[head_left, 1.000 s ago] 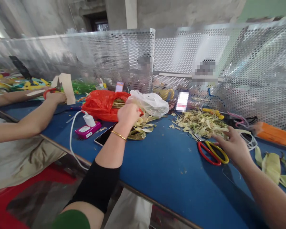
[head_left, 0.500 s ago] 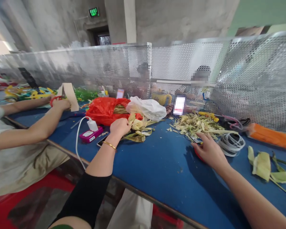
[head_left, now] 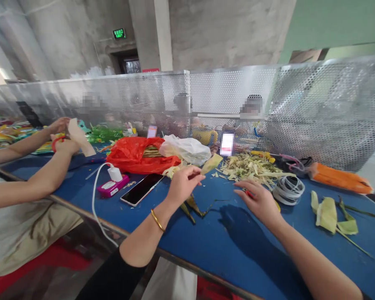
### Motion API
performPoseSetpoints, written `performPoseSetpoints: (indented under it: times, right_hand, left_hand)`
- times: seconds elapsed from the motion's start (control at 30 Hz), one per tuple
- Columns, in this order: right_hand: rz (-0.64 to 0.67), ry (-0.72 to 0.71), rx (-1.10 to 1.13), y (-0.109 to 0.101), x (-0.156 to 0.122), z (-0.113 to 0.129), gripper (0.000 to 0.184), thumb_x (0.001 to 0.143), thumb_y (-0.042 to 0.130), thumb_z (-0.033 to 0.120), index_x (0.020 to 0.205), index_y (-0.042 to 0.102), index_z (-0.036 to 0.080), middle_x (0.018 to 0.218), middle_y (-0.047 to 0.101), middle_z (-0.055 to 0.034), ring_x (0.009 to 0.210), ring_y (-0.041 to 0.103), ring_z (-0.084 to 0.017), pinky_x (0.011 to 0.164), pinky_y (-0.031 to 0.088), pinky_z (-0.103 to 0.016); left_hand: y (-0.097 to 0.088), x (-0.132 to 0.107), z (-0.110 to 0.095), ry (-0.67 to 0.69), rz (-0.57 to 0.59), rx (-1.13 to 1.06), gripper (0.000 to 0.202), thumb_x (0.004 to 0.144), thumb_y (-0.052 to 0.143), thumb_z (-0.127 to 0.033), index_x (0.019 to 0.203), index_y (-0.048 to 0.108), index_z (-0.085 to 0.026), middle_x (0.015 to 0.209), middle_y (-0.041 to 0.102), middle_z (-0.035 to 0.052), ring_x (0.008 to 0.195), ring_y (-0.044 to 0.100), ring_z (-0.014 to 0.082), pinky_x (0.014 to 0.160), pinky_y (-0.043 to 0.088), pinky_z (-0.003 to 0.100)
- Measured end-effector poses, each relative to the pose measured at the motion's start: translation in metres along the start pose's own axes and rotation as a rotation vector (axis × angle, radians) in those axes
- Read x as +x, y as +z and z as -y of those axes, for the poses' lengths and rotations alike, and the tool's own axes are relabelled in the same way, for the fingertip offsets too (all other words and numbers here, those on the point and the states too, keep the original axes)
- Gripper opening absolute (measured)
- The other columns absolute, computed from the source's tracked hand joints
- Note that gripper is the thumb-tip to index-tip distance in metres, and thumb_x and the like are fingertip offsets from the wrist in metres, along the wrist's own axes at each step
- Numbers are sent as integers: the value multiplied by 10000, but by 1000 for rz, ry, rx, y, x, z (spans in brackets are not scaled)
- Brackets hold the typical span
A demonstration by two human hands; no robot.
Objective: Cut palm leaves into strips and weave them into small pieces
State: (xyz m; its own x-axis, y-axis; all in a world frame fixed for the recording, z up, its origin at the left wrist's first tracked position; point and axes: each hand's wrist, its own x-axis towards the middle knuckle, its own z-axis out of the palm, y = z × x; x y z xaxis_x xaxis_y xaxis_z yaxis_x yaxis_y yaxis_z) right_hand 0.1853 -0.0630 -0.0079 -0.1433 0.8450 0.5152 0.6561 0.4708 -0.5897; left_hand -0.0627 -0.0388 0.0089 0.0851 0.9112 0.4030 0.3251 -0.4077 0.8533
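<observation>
A worker's left hand [head_left: 187,183] pinches a dry husk [head_left: 212,163] just left of the scrap heap [head_left: 248,166], seemingly readying it, while the right hand [head_left: 259,202], grip unclear, partly covers scissors [head_left: 249,194] the next move likely needs.

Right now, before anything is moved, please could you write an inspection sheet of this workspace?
Surface: blue tabletop, small pale scraps on it.
Things at hand: pale yellowish dry leaf piece; red and yellow handled tool, mostly hidden.
Clutter: red plastic bag, translucent white plastic bag, black-screened phone, heap of pale leaf cuttings.
Grip: left hand pinches the leaf piece; right hand covers the tool, hold unclear.
Cables: white cable crosses the tabletop edge; coiled greyish cord beside right hand.
Surroundings: perforated metal screen behind; another person's hand, beige sheet, at left.
</observation>
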Motion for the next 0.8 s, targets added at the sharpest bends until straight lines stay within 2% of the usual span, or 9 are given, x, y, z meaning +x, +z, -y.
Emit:
performPoseSetpoints:
  times: [0.1, 0.17, 0.23, 0.3, 0.4, 0.5, 0.6, 0.67, 0.8]
  right_hand:
    - [66, 243, 415, 8, -4, 14, 299, 746, 675, 459, 911, 730, 215, 898, 728, -65, 848, 648, -238, 747, 490, -345]
    - [74, 377, 669, 12, -7, 21, 337, 696, 724, 474, 875, 724, 188, 849, 720, -63, 784, 633, -207, 658, 472, -293]
    - [41, 476, 845, 16, -10, 26, 353, 632, 782, 470, 811, 717, 172, 781, 703, -53, 705, 609, -174, 587, 439, -258]
    - [-26, 537, 920, 18, -11, 28, 362, 565, 826, 461, 736, 706, 165, 664, 669, -32, 602, 565, -145, 541, 410, -251]
    - [-127, 526, 893, 21, -11, 28, 349, 540, 824, 467, 646, 689, 163, 536, 612, -9, 501, 501, -127, 511, 397, -267]
    - [-211, 480, 848, 22, -11, 30, 315, 560, 787, 460, 604, 670, 171, 542, 619, -12, 487, 487, -130, 496, 410, -277]
    - [-287, 473, 835, 22, -11, 31, 260, 589, 747, 426, 613, 655, 184, 564, 619, -5, 511, 491, -131, 488, 417, -263]
    - [-321, 475, 827, 22, -11, 30, 213, 604, 728, 390, 634, 654, 192, 570, 612, 0, 535, 505, -135, 492, 423, -252]
    - [-338, 478, 809, 15, -8, 23, 160, 610, 715, 337, 651, 652, 196, 589, 606, 4, 525, 486, -123, 474, 406, -236]
  left_hand:
    - [26, -17, -6, 126, 10, 244, 98, 817, 645, -298, 883, 677, -234, 835, 731, 16, 765, 674, 172, 722, 476, 258]
    - [37, -27, -10, 213, 89, 383, 99, 848, 621, -307, 895, 689, -253, 875, 738, 19, 826, 673, 181, 762, 456, 262]
    - [43, -34, -14, 276, 184, 441, 134, 882, 574, -311, 905, 694, -257, 901, 739, 26, 851, 671, 184, 778, 443, 265]
    - [46, -36, -16, 277, 234, 426, 152, 888, 549, -285, 898, 695, -247, 903, 738, 33, 851, 669, 184, 774, 440, 267]
    - [48, -34, -16, 109, 311, 223, 140, 862, 552, -272, 827, 674, -214, 787, 722, 20, 659, 641, 147, 665, 452, 251]
    - [50, -30, -15, -159, 439, -133, 172, 822, 579, -328, 749, 617, -177, 648, 662, -3, 438, 499, 86, 488, 400, 216]
    - [50, -29, -17, -361, 500, -336, 215, 740, 657, -363, 713, 594, -159, 594, 624, -14, 388, 412, 54, 416, 318, 192]
    - [48, -29, -19, -413, 520, -359, 245, 702, 693, -381, 700, 602, -153, 578, 617, -15, 381, 395, 43, 403, 283, 185]
    - [38, -25, -19, -431, 529, -373, 265, 686, 714, -390, 692, 629, -140, 571, 614, -6, 379, 381, 34, 389, 239, 182]
